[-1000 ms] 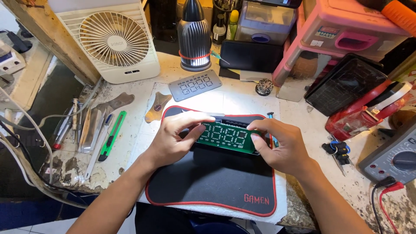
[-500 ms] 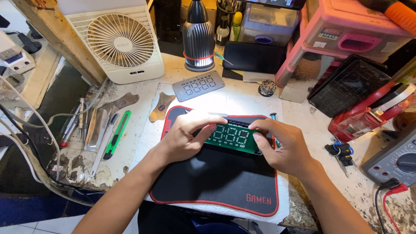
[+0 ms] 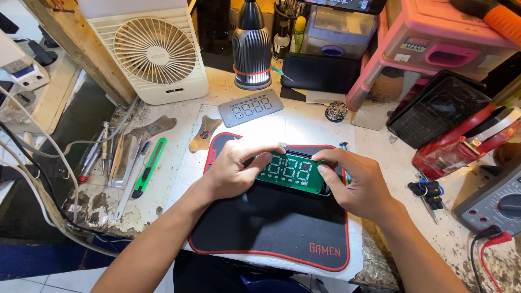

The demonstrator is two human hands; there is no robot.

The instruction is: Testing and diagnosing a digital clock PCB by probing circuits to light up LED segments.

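Observation:
A green circuit board with a white digit display [image 3: 290, 171] lies in a dark case on a black mat with a red border [image 3: 271, 228]. My left hand [image 3: 236, 168] grips the board's left end, fingers curled over its top edge. My right hand [image 3: 355, 182] holds the right end, thumb pressed on the board's face. Both hands rest on the mat. A grey faceplate with digit cut-outs [image 3: 251, 107] lies beyond the mat.
A white desk fan [image 3: 156, 54] stands at the back left, a ribbed lamp [image 3: 252, 51] at the back centre. A green utility knife [image 3: 149, 167] and metal tools lie left of the mat. A pink box [image 3: 445, 43] and a multimeter [image 3: 496, 203] sit on the right.
The view shifted slightly. Both hands stay on the board; the left fingers have slid a little along its top edge.

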